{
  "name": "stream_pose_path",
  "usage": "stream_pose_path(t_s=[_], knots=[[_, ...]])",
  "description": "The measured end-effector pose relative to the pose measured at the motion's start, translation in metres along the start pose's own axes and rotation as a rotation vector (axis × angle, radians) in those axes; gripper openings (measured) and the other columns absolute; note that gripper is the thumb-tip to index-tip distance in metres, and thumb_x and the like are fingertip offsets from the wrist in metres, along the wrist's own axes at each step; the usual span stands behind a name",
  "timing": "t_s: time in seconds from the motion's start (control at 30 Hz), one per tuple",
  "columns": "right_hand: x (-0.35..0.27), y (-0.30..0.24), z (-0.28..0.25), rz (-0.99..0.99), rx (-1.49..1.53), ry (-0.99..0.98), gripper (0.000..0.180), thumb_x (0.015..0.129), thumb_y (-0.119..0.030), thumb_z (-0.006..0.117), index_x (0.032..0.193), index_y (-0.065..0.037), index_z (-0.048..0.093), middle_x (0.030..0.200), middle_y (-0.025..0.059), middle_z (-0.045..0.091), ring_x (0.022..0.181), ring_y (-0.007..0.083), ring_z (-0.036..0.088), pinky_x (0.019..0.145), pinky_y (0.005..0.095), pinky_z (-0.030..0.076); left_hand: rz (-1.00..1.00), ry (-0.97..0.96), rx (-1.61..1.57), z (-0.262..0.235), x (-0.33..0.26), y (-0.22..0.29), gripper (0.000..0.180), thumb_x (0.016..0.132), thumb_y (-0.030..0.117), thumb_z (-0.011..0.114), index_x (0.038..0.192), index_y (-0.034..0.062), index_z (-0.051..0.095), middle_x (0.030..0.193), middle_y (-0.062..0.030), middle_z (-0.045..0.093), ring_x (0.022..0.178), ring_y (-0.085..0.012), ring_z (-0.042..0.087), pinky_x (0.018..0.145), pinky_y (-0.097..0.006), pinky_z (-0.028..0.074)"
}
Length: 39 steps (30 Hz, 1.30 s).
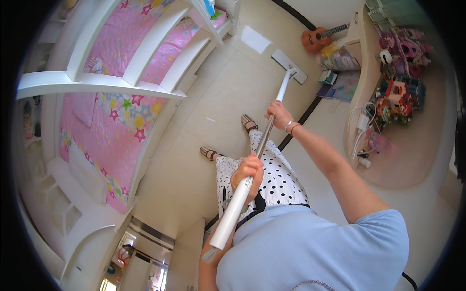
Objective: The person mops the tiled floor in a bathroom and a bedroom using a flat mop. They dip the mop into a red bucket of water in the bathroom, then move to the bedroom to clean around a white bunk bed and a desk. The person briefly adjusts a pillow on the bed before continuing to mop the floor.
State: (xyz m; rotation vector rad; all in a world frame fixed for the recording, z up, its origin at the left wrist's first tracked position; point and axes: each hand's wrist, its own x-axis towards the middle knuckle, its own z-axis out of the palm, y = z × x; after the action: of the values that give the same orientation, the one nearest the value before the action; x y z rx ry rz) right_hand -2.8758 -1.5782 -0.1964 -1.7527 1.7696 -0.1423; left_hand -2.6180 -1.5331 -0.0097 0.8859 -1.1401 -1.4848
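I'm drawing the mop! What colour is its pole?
The pole is white at both ends and shiny grey in the middle; best seen in the head view.

White bunk bed, pale tiled floor

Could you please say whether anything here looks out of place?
White cables lie untidily looped beside the toys on the desk, and a small white strip, perhaps litter or a reflection, stands out on the floor left of the mop.

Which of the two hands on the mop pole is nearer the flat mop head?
The right hand, with the red band at its wrist; the left hand grips the mop pole nearer its other end.
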Motion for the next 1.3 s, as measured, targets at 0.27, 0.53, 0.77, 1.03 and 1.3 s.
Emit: stream_pose_path(t_s=[0.27,0.53,0.77,1.03,1.3], knots=[[-0.083,-0.120,0.103,0.077,0.120,0.154,0.018,0.084,-0.020,0.067,0.078,-0.006,0.056,0.092,0.0113,0.057,0.097,0.0328,0.052,0.081,0.0426,0.048,-0.045,-0.213,0.025,-0.122,-0.065,0.065,0.019,0.077,-0.012,0.062,0.073,0.0037,0.051,0.080,-0.0084,0.062,0.079,-0.0213,0.062,0.094,-0.048,0.048],[-0.079,-0.294,0.180,-0.033,0.258,0.193,0.020,0.086,-0.024,0.063,0.075,-0.008,0.059,0.080,0.0099,0.061,0.086,0.0324,0.056,0.075,0.0431,0.049,-0.120,-0.322,0.255,-0.238,-0.084,0.195,0.012,0.082,-0.005,0.057,0.080,0.0039,0.051,0.082,-0.0102,0.061,0.082,-0.0230,0.060,0.097,-0.054,0.044],[-0.072,-0.388,0.182,-0.174,0.367,0.058,0.027,0.088,-0.035,0.062,0.075,-0.012,0.060,0.080,0.0047,0.063,0.088,0.0283,0.058,0.070,0.0429,0.051,-0.077,-0.322,0.440,-0.261,-0.099,0.257,0.011,0.078,0.005,0.059,0.075,0.0069,0.049,0.068,-0.0064,0.056,0.074,-0.0233,0.057,0.092,-0.053,0.044],[-0.092,-0.323,0.141,-0.218,0.146,-0.217,0.019,0.085,-0.029,0.063,0.077,-0.012,0.063,0.079,0.0051,0.065,0.096,0.0246,0.062,0.069,0.0426,0.054,0.059,-0.184,0.255,-0.236,-0.136,0.197,0.017,0.077,0.005,0.065,0.077,0.0094,0.049,0.069,-0.0068,0.059,0.067,-0.0234,0.059,0.088,-0.051,0.047],[-0.117,-0.120,0.114,0.148,-0.198,-0.095,0.009,0.086,-0.027,0.065,0.085,-0.018,0.066,0.096,0.0005,0.063,0.105,0.0201,0.056,0.082,0.0402,0.044,-0.038,-0.243,0.040,-0.124,-0.144,0.043,0.014,0.084,-0.008,0.059,0.082,0.0041,0.050,0.088,-0.0108,0.061,0.087,-0.0216,0.060,0.101,-0.047,0.042]])
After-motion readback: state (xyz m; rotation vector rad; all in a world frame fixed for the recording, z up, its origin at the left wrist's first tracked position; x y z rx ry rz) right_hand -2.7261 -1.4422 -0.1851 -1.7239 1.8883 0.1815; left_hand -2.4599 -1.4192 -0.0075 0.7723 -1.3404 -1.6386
